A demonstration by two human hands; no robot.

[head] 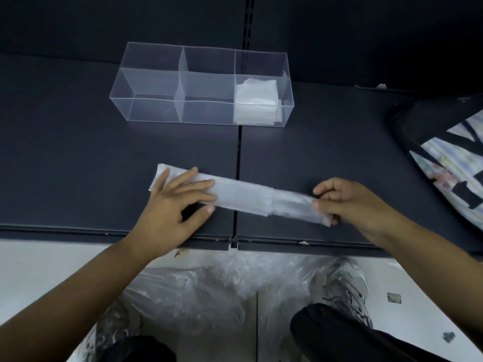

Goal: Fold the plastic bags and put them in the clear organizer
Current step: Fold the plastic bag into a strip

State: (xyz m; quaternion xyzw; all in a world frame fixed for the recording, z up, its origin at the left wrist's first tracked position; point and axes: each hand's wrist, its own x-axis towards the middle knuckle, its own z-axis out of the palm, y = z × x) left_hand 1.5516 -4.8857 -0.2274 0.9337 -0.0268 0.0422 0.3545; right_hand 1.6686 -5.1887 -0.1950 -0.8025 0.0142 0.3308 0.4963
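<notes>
Head view looks down on a dark shelf (78, 152) where a plastic bag (248, 198), folded into a long narrow strip, lies flat near the front edge and slants a little down toward the right. The left hand (180, 197) rests on the strip's left end with its fingers straight and spread, pressing the plastic against the shelf; a ring (170, 187) shows on one finger. The right hand (347, 199) pinches the strip's right end between thumb and curled fingers, with that end just off the surface.

Farther back on the shelf, well apart from both hands, stands the clear organizer (146, 82), a low see-through box split by dividers into compartments. A stack of folded bags (257, 100), pale and squarish, sits at its right end; the other compartments show only the dark shelf through their walls.

At the right edge a patterned bag (449, 158) with dark straps lies partly on the shelf. Below the shelf's front lip, a heap of loose clear plastic (209, 283) covers the pale floor between the person's legs, and a grey shoe (345, 286) stands beside it.
</notes>
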